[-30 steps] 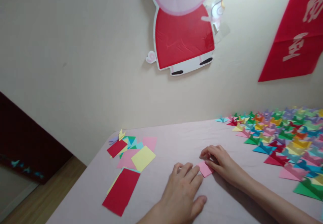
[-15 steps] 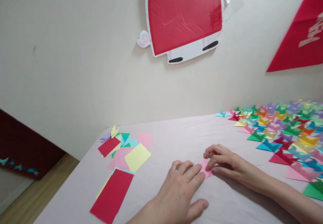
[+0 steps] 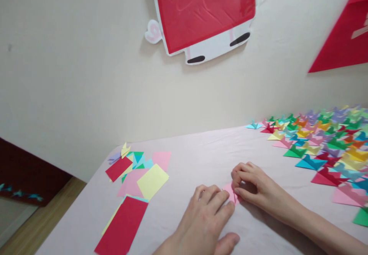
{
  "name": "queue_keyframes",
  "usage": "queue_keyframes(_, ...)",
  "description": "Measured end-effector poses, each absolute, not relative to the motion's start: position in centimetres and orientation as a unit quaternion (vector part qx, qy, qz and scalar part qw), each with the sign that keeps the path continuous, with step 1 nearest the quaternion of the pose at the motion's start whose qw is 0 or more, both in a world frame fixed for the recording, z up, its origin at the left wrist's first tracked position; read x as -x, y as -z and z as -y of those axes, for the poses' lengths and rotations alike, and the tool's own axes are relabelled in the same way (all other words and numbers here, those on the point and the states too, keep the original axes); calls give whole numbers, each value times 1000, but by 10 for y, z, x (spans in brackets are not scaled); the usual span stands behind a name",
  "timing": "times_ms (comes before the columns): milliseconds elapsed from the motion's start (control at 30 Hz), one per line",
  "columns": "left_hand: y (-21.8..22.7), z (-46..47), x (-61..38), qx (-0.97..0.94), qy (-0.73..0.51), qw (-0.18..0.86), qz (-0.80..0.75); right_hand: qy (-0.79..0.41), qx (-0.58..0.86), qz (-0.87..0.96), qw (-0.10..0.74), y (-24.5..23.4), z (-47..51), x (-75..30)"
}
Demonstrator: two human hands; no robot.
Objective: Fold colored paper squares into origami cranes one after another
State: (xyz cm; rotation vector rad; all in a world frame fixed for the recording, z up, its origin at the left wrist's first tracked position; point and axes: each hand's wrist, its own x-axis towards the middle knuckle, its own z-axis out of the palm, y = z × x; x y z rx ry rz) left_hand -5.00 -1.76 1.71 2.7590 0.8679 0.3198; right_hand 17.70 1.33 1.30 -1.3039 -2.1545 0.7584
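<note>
A small piece of pink paper [image 3: 230, 189], partly folded, lies on the pale cloth between my two hands. My left hand [image 3: 205, 213] rests flat with fingers spread, their tips pressing the paper's left side and the thumb apart on the cloth. At the paper's right side, my right hand [image 3: 251, 182] pinches with thumb and forefinger, where a fold edge shows near the fingertips. Much of the paper is hidden under the fingers.
Many colourful folded paper pieces [image 3: 327, 172] stand in rows at the right. Loose coloured sheets [image 3: 152, 180] and a red sheet [image 3: 122, 226] on a stack lie at the left. Behind rises a wall [image 3: 184, 101] with a red-and-white cutout [image 3: 207, 13].
The view has shifted slightly. My right thumb and forefinger have closed into a pinch at the paper's right side, and a fold line now shows there. My left hand stays in place.
</note>
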Motion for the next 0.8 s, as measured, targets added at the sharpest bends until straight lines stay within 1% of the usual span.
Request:
queue_keyframes(500,-15,19,45,-934,-117,144,-305,-274,498,788,239,-13,-14,-173)
queue_keyframes(800,-15,19,44,-937,-101,135,-305,-286,507,776,243,-14,-15,-173)
